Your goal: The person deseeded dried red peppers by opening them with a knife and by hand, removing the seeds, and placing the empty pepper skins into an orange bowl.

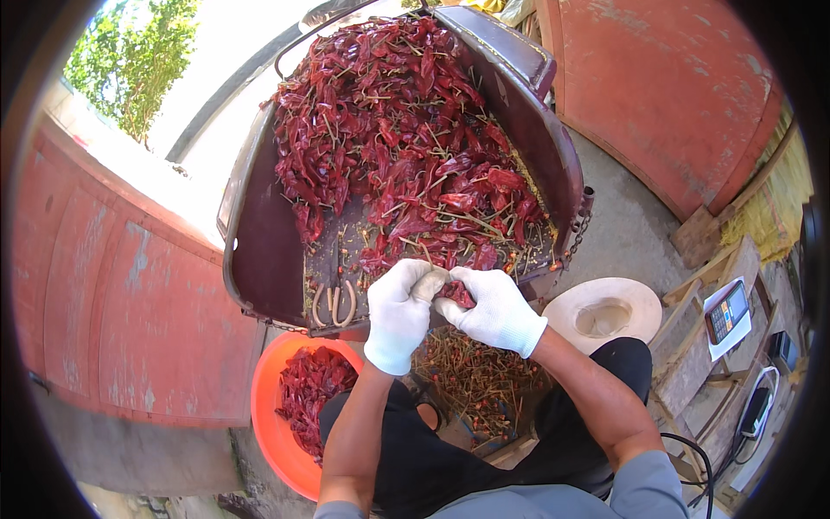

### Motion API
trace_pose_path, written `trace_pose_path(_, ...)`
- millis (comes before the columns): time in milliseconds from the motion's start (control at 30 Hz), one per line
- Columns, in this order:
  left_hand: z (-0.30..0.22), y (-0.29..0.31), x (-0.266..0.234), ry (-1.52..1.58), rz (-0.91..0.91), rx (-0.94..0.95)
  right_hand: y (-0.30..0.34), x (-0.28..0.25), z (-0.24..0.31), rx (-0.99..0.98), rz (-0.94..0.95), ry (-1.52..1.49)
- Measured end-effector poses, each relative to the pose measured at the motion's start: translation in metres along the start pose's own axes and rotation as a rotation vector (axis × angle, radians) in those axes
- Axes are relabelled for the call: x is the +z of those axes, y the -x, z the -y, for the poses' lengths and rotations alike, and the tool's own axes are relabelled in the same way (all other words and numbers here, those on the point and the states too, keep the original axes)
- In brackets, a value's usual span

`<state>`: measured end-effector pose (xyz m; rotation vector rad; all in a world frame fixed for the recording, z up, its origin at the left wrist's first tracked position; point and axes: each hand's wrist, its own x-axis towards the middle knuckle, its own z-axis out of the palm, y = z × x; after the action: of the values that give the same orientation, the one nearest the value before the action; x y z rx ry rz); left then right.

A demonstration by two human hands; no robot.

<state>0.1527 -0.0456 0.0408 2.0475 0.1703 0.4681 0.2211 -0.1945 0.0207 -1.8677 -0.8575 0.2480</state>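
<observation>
Head view: both hands are white-gloved and meet at the near edge of a metal bin (259, 242). The right hand (460, 292) is curled around a crumpled red pepper (462, 295). The left hand (424, 281) is drawn closed, fingertips against the right; whether it grips any part of the pepper cannot be determined. Beyond lies a heap of red peppers (389, 130). Scissors (351, 303) rest left of the hands. Below stand an orange tub (265, 406), holding peppers, and loose stems (480, 381).

right hand (493, 304): holds red chili (461, 294) | left hand (400, 303): alongside
</observation>
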Motion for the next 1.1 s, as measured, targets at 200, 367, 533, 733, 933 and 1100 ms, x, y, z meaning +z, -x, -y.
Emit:
trace_pose_path(200,-0.007,0.0,-0.001,0.422,-0.007,-0.313,0.003,0.001,0.003,-0.087,-0.086,-0.072)
trace_pose_path(367,0.002,0.0,-0.001,0.66,-0.012,-0.353,0.003,0.006,0.003,-0.301,-0.247,-0.029)
trace_pose_path(533,0.004,0.002,-0.003,0.76,-0.008,-0.319,0.005,0.004,0.003,-0.344,-0.274,0.032)
trace_pose_path(733,-0.006,0.001,-0.011,0.522,-0.008,-0.068,0.004,-0.004,0.007,0.176,0.09,-0.755)
trace_pose_path(933,-0.001,0.002,-0.012,0.484,0.007,-0.102,0.004,-0.006,0.01,0.173,0.158,-0.647)
trace_pose_path(1100,0.0,0.001,-0.01,0.153,0.094,-0.091,0.004,0.004,-0.003,-0.287,-0.085,0.203)
